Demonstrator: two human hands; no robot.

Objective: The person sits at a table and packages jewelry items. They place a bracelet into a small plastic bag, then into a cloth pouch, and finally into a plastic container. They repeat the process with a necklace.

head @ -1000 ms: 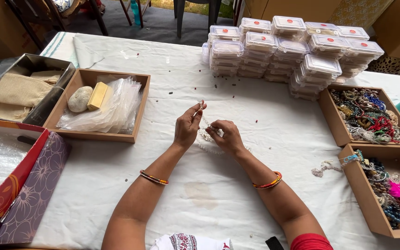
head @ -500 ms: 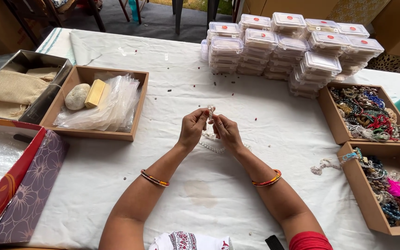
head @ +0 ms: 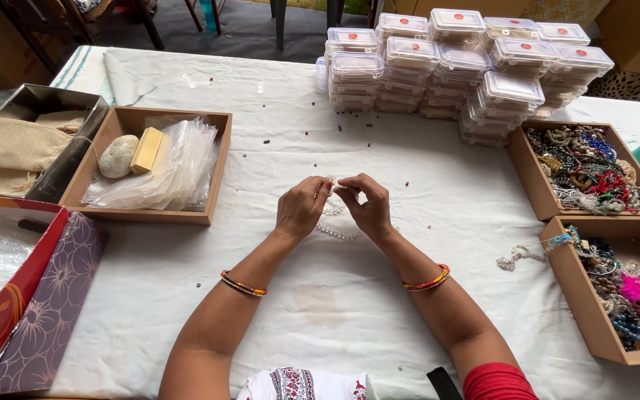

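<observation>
Near the middle of the tabletop [head: 187, 296], both hands meet just above the white cloth. The left hand [head: 301, 210] and the right hand [head: 368, 207] each have the fingers closed in a pinch on one end of a strand of pale beads [head: 335, 231], and the rest of the strand hangs down and lies on the cloth under them. The hands are held close together and raised, probably so the tiny ends stay in good view. On the right stand two cardboard trays of beaded jewellery [head: 583, 167], within easy reach. Stacked clear plastic boxes [head: 446, 67] wait at the far edge. A tray with plastic bags [head: 164, 167] sits on the left.
</observation>
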